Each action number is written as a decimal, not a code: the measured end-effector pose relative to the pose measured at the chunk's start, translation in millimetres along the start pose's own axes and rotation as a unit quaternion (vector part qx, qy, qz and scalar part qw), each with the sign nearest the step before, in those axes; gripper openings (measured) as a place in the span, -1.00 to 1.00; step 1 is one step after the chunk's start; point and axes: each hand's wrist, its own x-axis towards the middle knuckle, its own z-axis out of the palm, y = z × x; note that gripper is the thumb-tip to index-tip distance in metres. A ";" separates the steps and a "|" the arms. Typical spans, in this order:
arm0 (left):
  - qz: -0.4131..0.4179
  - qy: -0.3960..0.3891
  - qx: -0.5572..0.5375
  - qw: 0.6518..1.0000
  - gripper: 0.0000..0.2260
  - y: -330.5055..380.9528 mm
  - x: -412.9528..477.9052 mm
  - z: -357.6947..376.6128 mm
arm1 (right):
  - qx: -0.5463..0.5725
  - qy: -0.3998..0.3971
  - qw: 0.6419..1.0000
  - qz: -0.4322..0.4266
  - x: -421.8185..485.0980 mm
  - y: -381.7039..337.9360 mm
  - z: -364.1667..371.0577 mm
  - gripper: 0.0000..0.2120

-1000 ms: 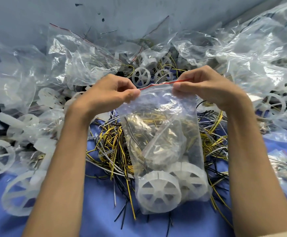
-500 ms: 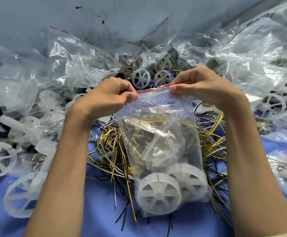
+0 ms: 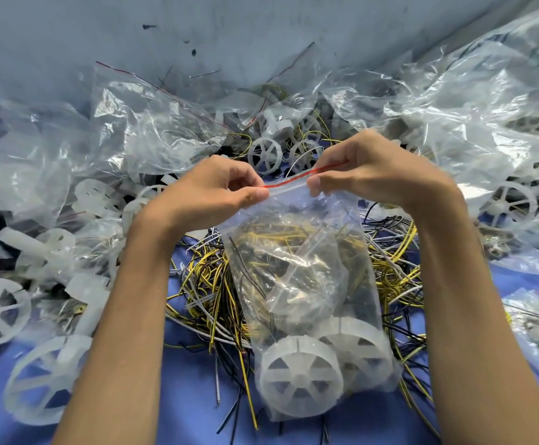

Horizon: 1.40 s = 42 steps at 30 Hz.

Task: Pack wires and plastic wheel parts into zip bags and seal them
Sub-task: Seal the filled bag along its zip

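Left hand [image 3: 212, 191] fingers curled, thumb and forefinger pinching left end of red zip strip [image 3: 289, 182]. Right hand [image 3: 371, 175] likewise curled, pinching strip's right part. Zip bag [image 3: 306, 284] hangs from both hands, bottom resting on blue desk [image 3: 178, 406]. Inside bag: two white plastic wheels [image 3: 300, 377] at bottom, smaller bag of wires above them. Loose yellow, black, white wires [image 3: 204, 290] heaped under and behind bag. More wheels and crumpled clear bags [image 3: 139, 136] around.

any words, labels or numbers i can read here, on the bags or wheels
None can be read. The clear plastic zip bag with a red seal strip, the white spoked plastic wheels in it and the blue table cover show no print.
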 end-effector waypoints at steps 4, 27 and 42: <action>0.002 0.023 0.017 1.000 -0.86 -1.9 2.5 2.4 | 0.012 0.016 1.000 -0.015 0.7 -1.9 0.8 -0.92; 0.032 0.081 0.001 0.996 -0.96 2.4 6.1 9.3 | -0.032 0.014 0.999 -0.024 12.4 -7.2 12.2 -0.88; 0.060 0.108 -0.026 0.992 -0.87 4.2 6.8 10.1 | -0.060 0.056 0.995 -0.055 14.5 -13.2 16.5 -0.95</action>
